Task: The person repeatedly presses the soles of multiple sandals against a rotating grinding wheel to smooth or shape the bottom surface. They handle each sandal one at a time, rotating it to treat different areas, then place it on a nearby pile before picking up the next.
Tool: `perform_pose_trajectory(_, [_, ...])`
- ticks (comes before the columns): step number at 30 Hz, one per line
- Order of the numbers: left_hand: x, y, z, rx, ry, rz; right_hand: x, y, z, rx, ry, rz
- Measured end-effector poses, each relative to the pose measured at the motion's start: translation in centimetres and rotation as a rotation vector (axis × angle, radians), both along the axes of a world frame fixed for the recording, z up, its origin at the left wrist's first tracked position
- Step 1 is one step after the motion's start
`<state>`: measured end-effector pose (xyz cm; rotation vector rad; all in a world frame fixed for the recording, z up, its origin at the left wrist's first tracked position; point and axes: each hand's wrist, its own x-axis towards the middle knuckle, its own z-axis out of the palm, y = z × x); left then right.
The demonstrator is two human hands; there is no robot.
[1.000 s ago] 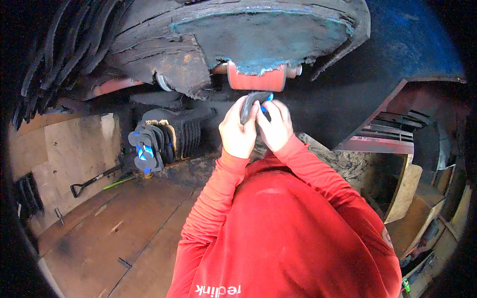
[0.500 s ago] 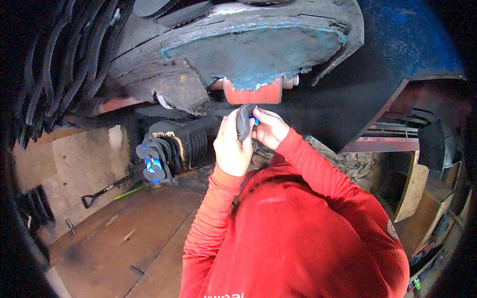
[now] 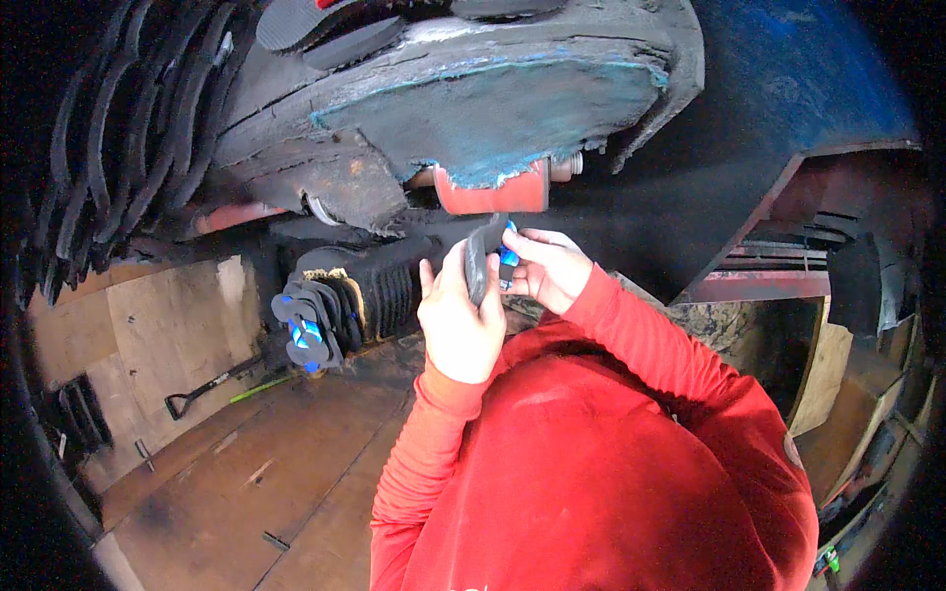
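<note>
My left hand [image 3: 460, 330] grips a dark grey shoe sole [image 3: 477, 264], its fingers behind it and its thumb along the near side. The sole stands on edge just below a red sanding belt [image 3: 493, 189] running over a roller; whether they touch I cannot tell. Beside the sole, the fingers of my right hand [image 3: 552, 271] pinch a shiny blue piece [image 3: 508, 246]. Whether that piece is fixed to the sole is hidden. Ragged, dusty blue-grey cloth [image 3: 493, 108] hangs over the machine just above the belt.
A row of dark soles [image 3: 384, 291] stands at left, its front ones marked with blue. More soles [image 3: 108, 138] hang at upper left, and others [image 3: 360, 41] lie on the machine top. A black-handled tool [image 3: 202, 391] leans by the wall. At right is a dark hood [image 3: 734, 212].
Both hands and the sole have come slightly down, away from the belt. More of the blue piece shows between the sole and my right fingers.
</note>
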<state>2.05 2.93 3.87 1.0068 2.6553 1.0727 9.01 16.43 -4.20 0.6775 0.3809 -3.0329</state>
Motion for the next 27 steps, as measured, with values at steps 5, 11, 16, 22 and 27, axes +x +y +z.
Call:
perform_pose_trajectory(5, [1.5, -0.5, 3.0, -0.007, -0.014, -0.018, 1.1, -1.0, 1.3, 0.06, 0.022, 0.07])
perform_pose_trajectory(11, [0.4, 0.9, -0.7, -0.071, -0.02, -0.087, 0.0, 1.7, 0.5, 0.104, -0.018, 0.047])
perform_pose_trajectory(16, [3.6, -5.0, -2.9, 0.008, -0.076, -0.023, 2.1, -0.8, -0.2, 0.159, 0.118, 0.042])
perform_pose_trajectory(22, [1.9, -3.7, -5.7, 0.179, -0.578, -0.074, 3.2, -1.7, -2.9, 1.424, 0.07, 0.065])
perform_pose_trajectory(27, [-1.0, 1.2, -6.1, -0.114, -0.417, -0.068, 3.1, -2.9, -3.3, 0.58, 0.066, 0.09])
